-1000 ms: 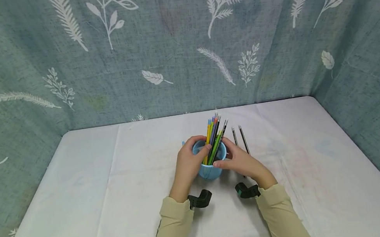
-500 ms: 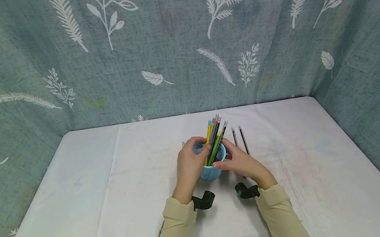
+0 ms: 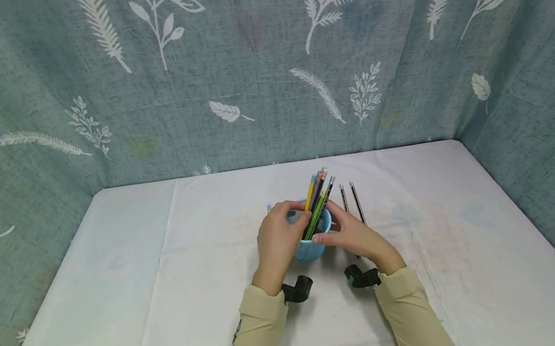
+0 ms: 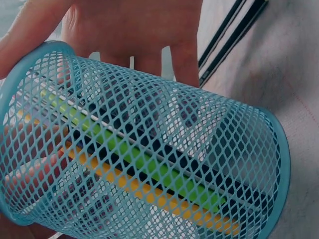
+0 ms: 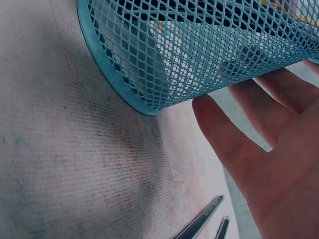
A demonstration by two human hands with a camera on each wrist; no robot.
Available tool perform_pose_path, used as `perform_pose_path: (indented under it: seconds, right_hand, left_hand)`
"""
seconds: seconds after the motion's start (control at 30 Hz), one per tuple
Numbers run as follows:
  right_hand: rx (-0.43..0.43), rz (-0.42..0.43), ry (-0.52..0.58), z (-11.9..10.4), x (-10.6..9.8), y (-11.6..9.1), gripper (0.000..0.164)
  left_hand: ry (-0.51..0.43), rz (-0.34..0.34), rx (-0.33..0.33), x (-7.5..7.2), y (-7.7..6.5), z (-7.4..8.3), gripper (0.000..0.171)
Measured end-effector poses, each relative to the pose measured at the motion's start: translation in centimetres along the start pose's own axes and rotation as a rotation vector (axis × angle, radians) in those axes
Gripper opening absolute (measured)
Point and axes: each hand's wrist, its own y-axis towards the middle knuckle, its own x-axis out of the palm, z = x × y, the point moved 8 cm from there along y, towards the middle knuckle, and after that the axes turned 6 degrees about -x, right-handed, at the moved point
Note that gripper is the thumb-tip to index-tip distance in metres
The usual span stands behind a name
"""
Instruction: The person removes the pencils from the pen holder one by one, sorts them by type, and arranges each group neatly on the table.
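A light blue mesh pencil holder [image 3: 309,250] stands at the table's middle, pencils [image 3: 317,211] leaning in it toward the right. Yellow, green and black ones show through its mesh in the left wrist view, including a green pencil [image 4: 134,155]. My left hand [image 3: 279,240] is at the holder's mouth, pinching the pencils between thumb and fingers; some fingertips are hidden in the head view. With thumb on the near rim and fingers round the far side, my right hand [image 3: 357,239] grips the holder, whose bottom rim [image 5: 110,82] shows in the right wrist view.
Two dark pencils [image 3: 357,204] lie on the white cloth just right of the right hand. Behind the left hand a blue pencil tip [image 3: 269,207] pokes out, the rest hidden. The white-covered table [image 3: 194,296] ends at a leaf-patterned curtain [image 3: 260,112].
The pencils in the holder have tipped slightly to the right, with my left hand shifting a little along with them. My right hand keeps its place on the holder.
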Motion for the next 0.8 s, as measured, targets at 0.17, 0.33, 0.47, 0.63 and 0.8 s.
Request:
perform_pose_path:
  seconds: [0.17,0.33,0.47,0.63,0.8]
  right_hand:
    - [-0.03,0.007,-0.02,1.7,-0.4,0.4,0.075]
    - [-0.029,0.014,0.007,2.4,-0.5,0.5,0.072]
    - [0.004,0.007,0.012,2.1,-0.4,0.4,0.068]
    - [0.048,-0.012,-0.005,0.7,-0.2,-0.2,0.064]
    - [0.059,-0.015,-0.023,0.3,-0.1,-0.3,0.063]
  left_hand:
    - [0.01,-0.007,0.013,0.1,0.2,0.0,0.021]
    - [-0.012,-0.001,0.035,0.0,0.3,-0.1,0.021]
    - [-0.046,0.003,0.061,-0.2,0.4,-0.2,0.021]
    - [-0.11,0.002,0.08,-0.7,0.6,-0.4,0.02]
    - [-0.185,0.005,0.094,-1.5,0.8,-0.6,0.017]
